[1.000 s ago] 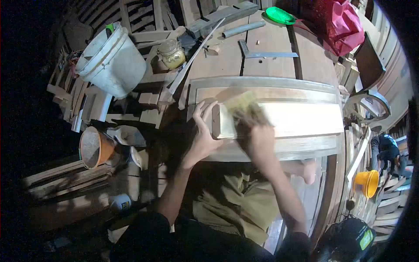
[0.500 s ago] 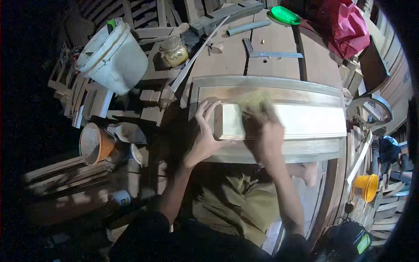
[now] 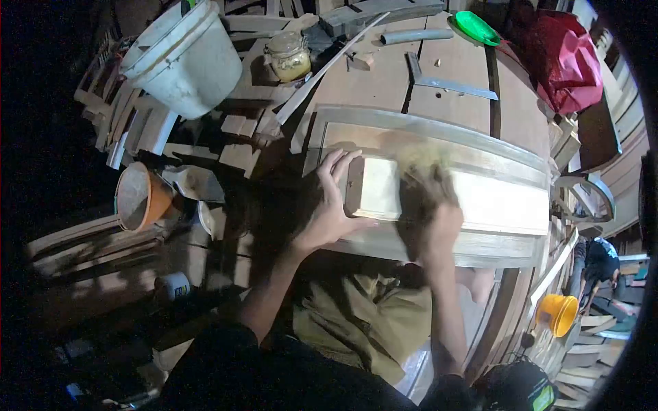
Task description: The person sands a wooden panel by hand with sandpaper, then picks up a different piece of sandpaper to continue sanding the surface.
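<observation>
A pale wooden board (image 3: 504,201) with a moulded front edge lies lengthwise on a larger framed wooden panel (image 3: 439,130). My left hand (image 3: 331,212) grips the board's left end, its thumb along the front edge and its fingers round the back corner. Over the board, left of its middle, my right hand (image 3: 439,216) presses a crumpled yellowish pad (image 3: 423,159) against the top. Motion smears this hand and the pad, so I cannot tell whether the pad is sandpaper or cloth. The shadow of the right hand falls across the board.
Behind the panel lie a metal try square (image 3: 456,88), a grey tube (image 3: 417,36) and a green dish (image 3: 478,28). At left stand a white bucket (image 3: 188,68), a glass jar (image 3: 288,56) and an orange bucket (image 3: 140,198). A person (image 3: 600,264) is at far right, near a yellow bucket (image 3: 558,315).
My right hand with the yellowish pad has shifted slightly to the right along the board. My left hand keeps its grip on the left end. The whole view has tilted a little.
</observation>
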A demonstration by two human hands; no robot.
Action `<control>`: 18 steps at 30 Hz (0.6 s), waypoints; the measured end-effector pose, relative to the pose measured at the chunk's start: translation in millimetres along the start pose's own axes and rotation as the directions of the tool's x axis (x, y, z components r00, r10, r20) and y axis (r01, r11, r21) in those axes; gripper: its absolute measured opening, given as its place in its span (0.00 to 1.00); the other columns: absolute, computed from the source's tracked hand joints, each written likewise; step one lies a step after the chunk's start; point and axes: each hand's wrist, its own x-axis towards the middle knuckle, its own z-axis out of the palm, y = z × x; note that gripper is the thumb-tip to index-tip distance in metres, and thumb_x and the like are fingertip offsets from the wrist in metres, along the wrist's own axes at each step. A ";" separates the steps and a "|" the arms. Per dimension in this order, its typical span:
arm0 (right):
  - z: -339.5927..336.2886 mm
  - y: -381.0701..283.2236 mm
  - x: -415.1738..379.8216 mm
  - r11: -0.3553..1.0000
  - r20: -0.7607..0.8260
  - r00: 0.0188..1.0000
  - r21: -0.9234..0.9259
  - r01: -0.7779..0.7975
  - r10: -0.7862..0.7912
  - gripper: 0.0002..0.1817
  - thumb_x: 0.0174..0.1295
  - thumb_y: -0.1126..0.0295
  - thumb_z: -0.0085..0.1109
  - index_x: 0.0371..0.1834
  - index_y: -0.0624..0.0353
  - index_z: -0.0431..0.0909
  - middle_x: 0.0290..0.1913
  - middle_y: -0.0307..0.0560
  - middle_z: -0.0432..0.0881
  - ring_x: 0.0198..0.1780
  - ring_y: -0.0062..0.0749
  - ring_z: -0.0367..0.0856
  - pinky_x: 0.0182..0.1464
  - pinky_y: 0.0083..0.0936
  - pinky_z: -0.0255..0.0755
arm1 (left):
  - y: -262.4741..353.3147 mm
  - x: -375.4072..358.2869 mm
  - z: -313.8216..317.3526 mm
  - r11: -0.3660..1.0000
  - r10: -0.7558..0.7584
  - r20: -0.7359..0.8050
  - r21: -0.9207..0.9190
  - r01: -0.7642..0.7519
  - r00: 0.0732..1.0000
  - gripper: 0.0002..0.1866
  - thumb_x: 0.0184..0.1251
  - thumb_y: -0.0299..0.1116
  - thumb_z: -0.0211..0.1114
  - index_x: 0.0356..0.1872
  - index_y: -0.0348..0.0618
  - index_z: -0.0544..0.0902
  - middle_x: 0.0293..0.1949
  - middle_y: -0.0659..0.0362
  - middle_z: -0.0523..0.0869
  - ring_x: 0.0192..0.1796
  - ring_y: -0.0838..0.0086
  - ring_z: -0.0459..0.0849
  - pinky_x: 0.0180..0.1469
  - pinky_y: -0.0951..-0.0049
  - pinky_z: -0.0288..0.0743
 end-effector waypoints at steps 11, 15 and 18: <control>11.9 -16.3 -12.6 0.994 -0.036 0.994 0.036 0.102 -0.101 0.24 0.50 0.78 0.70 0.55 0.55 0.90 0.64 0.65 0.84 0.68 0.65 0.81 0.69 0.49 0.79 | -9.0 0.8 0.7 0.999 0.004 0.032 0.040 -0.005 0.999 0.73 0.46 0.45 0.90 0.80 0.39 0.38 0.82 0.43 0.54 0.86 0.50 0.51 0.86 0.49 0.44; 13.2 -2.3 -5.8 0.999 -0.061 0.998 0.050 0.021 -0.018 0.29 0.49 0.77 0.72 0.59 0.55 0.88 0.64 0.68 0.85 0.69 0.67 0.79 0.68 0.51 0.78 | -0.6 1.3 -3.1 0.998 -0.036 0.063 0.057 0.032 0.997 0.73 0.44 0.43 0.91 0.80 0.40 0.39 0.82 0.44 0.51 0.86 0.49 0.49 0.87 0.49 0.44; 23.7 2.9 -17.8 0.997 -0.002 0.999 0.052 -0.051 0.051 0.31 0.48 0.72 0.77 0.61 0.51 0.89 0.65 0.67 0.84 0.67 0.67 0.81 0.69 0.49 0.78 | -2.9 4.4 1.8 0.996 0.039 -0.057 0.088 -0.034 0.998 0.68 0.44 0.39 0.91 0.81 0.37 0.48 0.79 0.43 0.64 0.81 0.48 0.63 0.82 0.53 0.56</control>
